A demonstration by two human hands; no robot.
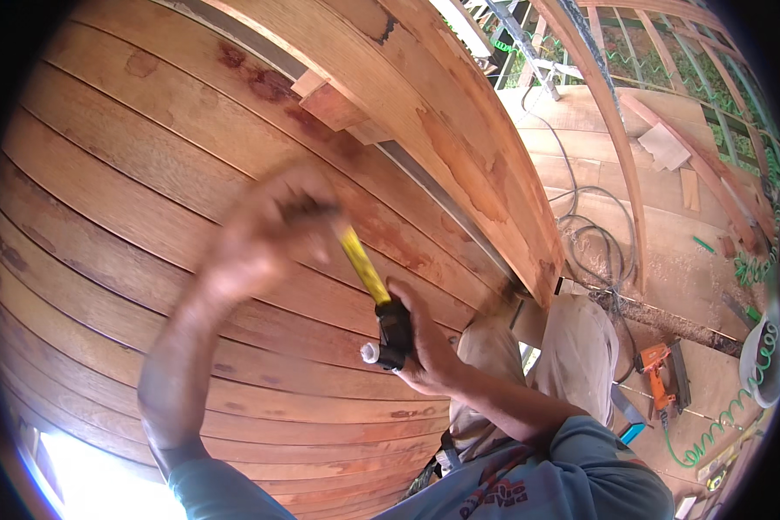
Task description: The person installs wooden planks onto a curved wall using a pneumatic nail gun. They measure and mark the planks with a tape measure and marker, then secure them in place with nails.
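Observation:
My right hand (pixel 429 347) is closed around a black tape measure (pixel 395 334). A short length of its yellow blade (pixel 364 267) runs out toward my left hand. A small pale, rounded piece (pixel 370 353) shows at the lower left of the case; its kind is unclear. Motion blurs my left hand (pixel 264 230), whose fingers curl about a small dark thing (pixel 308 208) by the blade's far end. I cannot make out that thing, nor whether these fingers touch the blade. Both hands are over curved wooden planks (pixel 156 217) laid side by side.
A thick wooden beam (pixel 459 130) with reddish stains runs along the planks. On the right, an orange nail gun (pixel 659 377) lies on the floor, joined to a green coiled hose (pixel 715 442). Dark cable (pixel 611 247) loops nearby, and a grey bucket (pixel 758 381) stands at the far right.

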